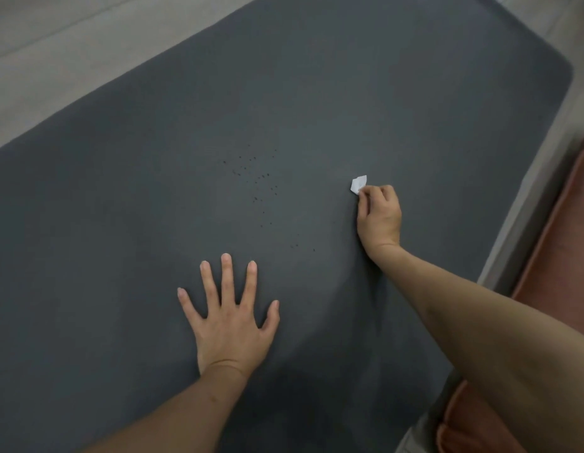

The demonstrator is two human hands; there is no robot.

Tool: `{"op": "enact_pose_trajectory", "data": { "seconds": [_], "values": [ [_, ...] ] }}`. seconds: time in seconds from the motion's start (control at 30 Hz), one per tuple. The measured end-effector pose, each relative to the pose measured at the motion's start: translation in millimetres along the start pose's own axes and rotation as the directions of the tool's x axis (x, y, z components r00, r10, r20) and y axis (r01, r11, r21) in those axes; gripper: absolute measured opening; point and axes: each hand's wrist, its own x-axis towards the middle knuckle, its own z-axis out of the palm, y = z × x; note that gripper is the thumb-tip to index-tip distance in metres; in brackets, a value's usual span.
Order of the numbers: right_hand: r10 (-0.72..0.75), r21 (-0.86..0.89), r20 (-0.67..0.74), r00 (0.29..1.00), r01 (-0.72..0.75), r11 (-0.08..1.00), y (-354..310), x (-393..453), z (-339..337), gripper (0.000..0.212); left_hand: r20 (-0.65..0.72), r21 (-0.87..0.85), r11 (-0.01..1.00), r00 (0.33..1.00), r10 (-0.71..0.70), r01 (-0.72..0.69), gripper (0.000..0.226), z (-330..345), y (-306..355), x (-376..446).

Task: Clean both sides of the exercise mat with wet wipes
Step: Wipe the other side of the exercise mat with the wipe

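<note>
Head view, looking down on a dark grey exercise mat (153, 207) spread flat over a pale floor (48, 53); the mat runs diagonally, its rounded far corner at the upper right and its near end passing out of view at the bottom. The left hand (230, 322) lies palm down on the mat toward its near end, fingers straight and spread apart, holding nothing. The right hand (378, 215) rests on the mat farther up and nearer the mat's right edge, its fingers curled and pinching a small folded white wet wipe (358, 184); only a corner of the wipe shows beyond the fingertips, against the mat surface. A scatter of small dark specks (254, 181) marks the mat's middle, between the two hands and just left of the wipe, with a few more trailing toward the near end. Along the mat's right edge runs a strip of pale floor, and beyond it, at the right margin, lies a reddish-orange cushioned surface (565, 230); what it belongs to cannot be told.
</note>
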Motion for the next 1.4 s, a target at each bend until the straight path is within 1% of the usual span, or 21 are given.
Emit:
{"op": "enact_pose_trajectory", "data": {
  "seconds": [0.2,0.3,0.4,0.43,0.5,0.57,0.6,0.67,0.73,0.8,0.87,0.9,1.0,1.03,1.07,1.13,1.2,1.23,1.3,1.33,1.4],
  "values": [
    [0.011,0.085,0.181,0.983,-0.026,0.996,-0.1,5.6,-26.4,0.021,0.042,0.042,0.999,0.999,-0.01,0.008,0.079,-3.2,1.5,-0.5],
    [0.054,0.081,0.147,0.988,-0.066,0.994,-2.2,5.1,-27.6,0.019,0.045,0.038,0.999,0.999,-0.007,0.005,0.079,-3.9,2.4,0.2],
    [-0.224,0.15,0.15,0.963,0.202,0.968,-24.6,-34.2,-25.0,0.012,0.019,0.059,0.998,1.0,-0.011,0.01,0.079,-0.8,1.6,2.0],
    [-0.371,0.206,0.188,0.909,0.333,0.92,-33.3,-61.4,-26.1,0.01,0.016,0.063,0.998,1.0,-0.011,0.01,0.078,0.0,1.5,2.2],
    [-0.645,0.327,0.282,0.71,0.561,0.761,-43.7,-113.3,-32.6,0.01,0.02,0.07,0.997,1.0,-0.023,0.022,0.078,0.5,1.2,2.3],
    [-0.77,0.301,0.344,0.537,0.714,0.633,-35.8,-112.2,-32.6,0.011,0.013,0.068,0.997,0.999,-0.041,0.04,0.078,-0.2,1.0,1.0],
    [-0.76,0.218,0.348,0.549,0.741,0.635,-28.2,-91.2,-29.1,0.011,0.001,0.061,0.997,0.999,-0.045,0.045,0.078,-0.4,1.6,0.8],
    [-0.614,0.025,0.293,0.733,0.636,0.771,-6.7,-33.4,-20.4,0.009,-0.019,0.055,0.997,0.998,-0.053,0.054,0.077,-0.7,2.9,1.0],
    [-0.37,-0.126,0.209,0.905,0.4,0.908,10.3,11.3,-21.8,0.007,-0.025,0.071,0.995,0.998,-0.066,0.067,0.077,-1.5,2.6,2.4],
    [-0.244,-0.102,0.136,0.96,0.258,0.961,8.3,3.5,-23.8,0.005,-0.004,0.09,0.993,0.998,-0.069,0.069,0.078,-3.2,4.5,0.6],
    [-0.297,0.017,0.157,0.942,0.298,0.954,-16.6,-44.2,-24.0,0.006,-0.006,0.093,0.993,0.997,-0.079,0.079,0.078,-3.6,5.4,-0.4],
    [-0.394,0.092,0.21,0.895,0.383,0.919,-30.6,-73.3,-25.8,0.007,0.002,0.089,0.993,0.997,-0.078,0.077,0.079,-5.2,5.6,-0.4],
    [-0.719,0.23,0.34,0.606,0.688,0.688,-40.3,-118.5,-32.2,0.01,0.024,0.089,0.994,0.997,-0.073,0.071,0.078,-8.2,6.2,-1.3],
    [-0.755,0.22,0.33,0.567,0.731,0.645,-31.2,-104.9,-33.7,0.008,0.045,0.089,0.994,0.997,-0.068,0.064,0.078,-8.6,8.0,-2.2],
    [-0.756,0.175,0.305,0.579,0.746,0.642,-20.1,-83.6,-33.4,0.007,0.062,0.093,0.994,0.996,-0.064,0.059,0.078,-8.3,8.5,-2.1],
    [-0.643,0.045,0.257,0.722,0.655,0.754,2.0,-40.8,-34.8,0.005,0.118,0.108,0.993,0.991,-0.064,0.051,0.077,-10.3,5.9,0.7],
    [-0.419,-0.054,0.237,0.876,0.443,0.895,15.9,-17.3,-40.7,0.006,0.22,0.093,0.994,0.973,-0.068,0.049,0.076,-15.0,4.9,5.4],
    [-0.331,-0.05,0.212,0.92,0.348,0.936,16.3,-19.1,-42.3,0.009,0.254,0.091,0.994,0.964,-0.082,0.061,0.075,-17.7,7.9,4.2],
    [-0.306,0.003,0.18,0.935,0.311,0.951,1.8,-47.8,-42.9,0.006,0.261,0.089,0.988,0.954,-0.144,0.125,0.07,-19.3,22.0,-5.6],
    [-0.379,0.053,0.18,0.908,0.376,0.925,-7.7,-70.5,-42.1,0.007,0.248,0.061,0.982,0.95,-0.189,0.179,0.067,-18.7,33.9,-15.0],
    [-0.588,0.164,0.267,0.764,0.565,0.809,-19.5,-120.9,-45.2,0.011,0.227,-0.026,0.954,0.932,-0.284,0.297,0.065,-14.6,58.0,-38.7]
  ]
}}
